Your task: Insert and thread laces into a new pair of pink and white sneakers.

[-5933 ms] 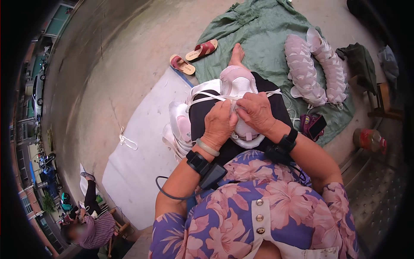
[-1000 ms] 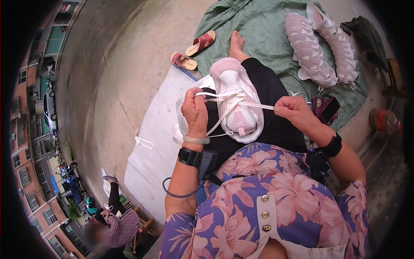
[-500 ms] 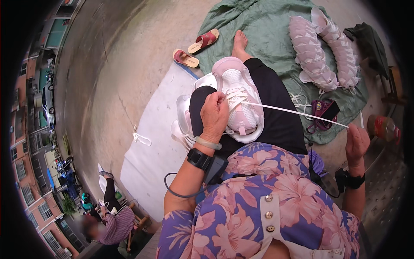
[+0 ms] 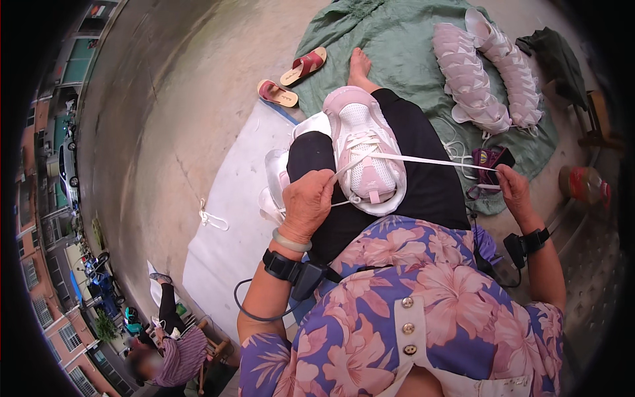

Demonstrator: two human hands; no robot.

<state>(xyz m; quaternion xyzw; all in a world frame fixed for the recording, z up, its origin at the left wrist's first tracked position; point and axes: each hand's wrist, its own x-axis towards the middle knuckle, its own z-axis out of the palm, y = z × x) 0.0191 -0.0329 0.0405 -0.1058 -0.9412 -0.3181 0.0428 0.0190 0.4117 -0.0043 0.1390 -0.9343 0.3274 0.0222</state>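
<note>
A pink and white sneaker (image 4: 365,152) rests across my thighs, its toe pointing away from me. White laces cross over its tongue. My left hand (image 4: 308,202) is closed in a pinch on one lace end just left of the shoe, by my knee. Off to the right, my right hand (image 4: 517,188) pinches the other end of the white shoelace (image 4: 443,161), which runs taut from the eyelets to my fingers. More pink and white shoe pieces (image 4: 276,175) show partly behind my left knee.
Two nested rows of pink and white shoe uppers (image 4: 469,79) lie on a green cloth (image 4: 403,40). Red sandals (image 4: 305,66) stand beyond a white sheet (image 4: 228,251). At right are a purple pouch (image 4: 486,159) and a plastic jar (image 4: 585,186). Another person (image 4: 175,357) sits lower left.
My left hand has moved from the laces down and left, drawing a lace end out. My right hand has come inward and up, still holding its end.
</note>
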